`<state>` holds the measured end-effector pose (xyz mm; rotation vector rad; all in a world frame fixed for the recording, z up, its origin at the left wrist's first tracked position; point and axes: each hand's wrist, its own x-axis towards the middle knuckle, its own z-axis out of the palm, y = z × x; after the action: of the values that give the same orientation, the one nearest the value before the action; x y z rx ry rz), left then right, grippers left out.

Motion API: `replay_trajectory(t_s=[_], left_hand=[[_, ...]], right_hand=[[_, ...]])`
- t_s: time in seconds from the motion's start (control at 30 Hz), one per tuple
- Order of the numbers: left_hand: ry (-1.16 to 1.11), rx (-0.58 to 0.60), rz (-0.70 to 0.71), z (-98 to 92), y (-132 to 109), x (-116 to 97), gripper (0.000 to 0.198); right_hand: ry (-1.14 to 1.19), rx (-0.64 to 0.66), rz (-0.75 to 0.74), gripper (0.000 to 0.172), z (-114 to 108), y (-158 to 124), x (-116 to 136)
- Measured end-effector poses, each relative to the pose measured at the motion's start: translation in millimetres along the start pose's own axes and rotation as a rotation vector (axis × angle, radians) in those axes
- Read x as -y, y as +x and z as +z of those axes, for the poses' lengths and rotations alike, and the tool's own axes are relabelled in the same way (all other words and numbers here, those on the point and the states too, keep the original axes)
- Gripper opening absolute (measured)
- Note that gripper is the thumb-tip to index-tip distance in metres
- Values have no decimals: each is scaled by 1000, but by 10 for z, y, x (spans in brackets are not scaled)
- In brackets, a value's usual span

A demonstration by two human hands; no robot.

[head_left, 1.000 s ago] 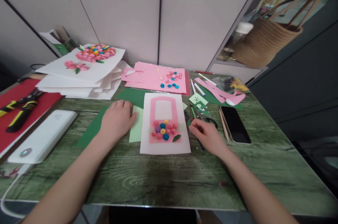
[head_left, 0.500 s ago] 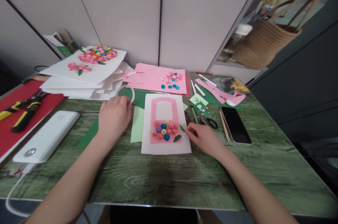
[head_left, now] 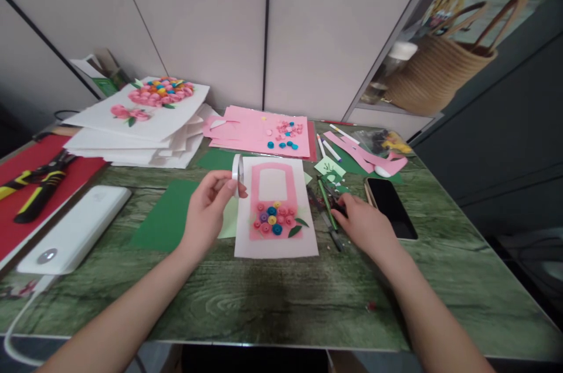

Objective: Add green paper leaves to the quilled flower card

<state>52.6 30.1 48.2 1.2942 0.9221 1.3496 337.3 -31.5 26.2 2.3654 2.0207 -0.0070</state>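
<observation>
My left hand pinches a roll of white tape upright between thumb and fingers, over the upper left edge of a white card. On the card is a pink paper bag shape with a handle, covered low down by coiled paper flowers in pink, blue, yellow and purple. Two dark green paper leaves lie at the flowers' right side. My right hand is closed on the black-handled scissors, which its fingers mostly hide. A green pen lies beside those fingers.
A phone lies right of my right hand. Pink sheets with small paper coils are behind the card. At left are a stack of white papers, a power bank and yellow-black pliers. Green paper lies under my left forearm.
My left hand has moved right and raised the tape roll off the table. My right hand has left the small leaf at the flowers' edge and moved right to the scissors.
</observation>
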Motion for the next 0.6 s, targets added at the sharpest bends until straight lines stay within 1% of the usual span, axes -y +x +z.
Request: replay_trajectory(t_s=[0.1, 0.2, 0.3, 0.47, 0.6], left_hand=[[-140, -67, -52, -26, 51, 5, 6], [-200, -80, -100, -39, 77, 8, 7], [-212, -81, -131, -39, 78, 16, 7], [-191, -94, -124, -36, 82, 13, 4], [-175, -101, -122, -35, 87, 0, 4]], right_hand=[[-60, 8, 20, 18, -7, 9, -38], [-88, 36, 16, 16, -14, 18, -46], [-97, 64, 13, 13, -16, 17, -41], [-94, 109, 19, 10, -6, 15, -56], [-97, 128, 35, 14, 15, 28, -88]])
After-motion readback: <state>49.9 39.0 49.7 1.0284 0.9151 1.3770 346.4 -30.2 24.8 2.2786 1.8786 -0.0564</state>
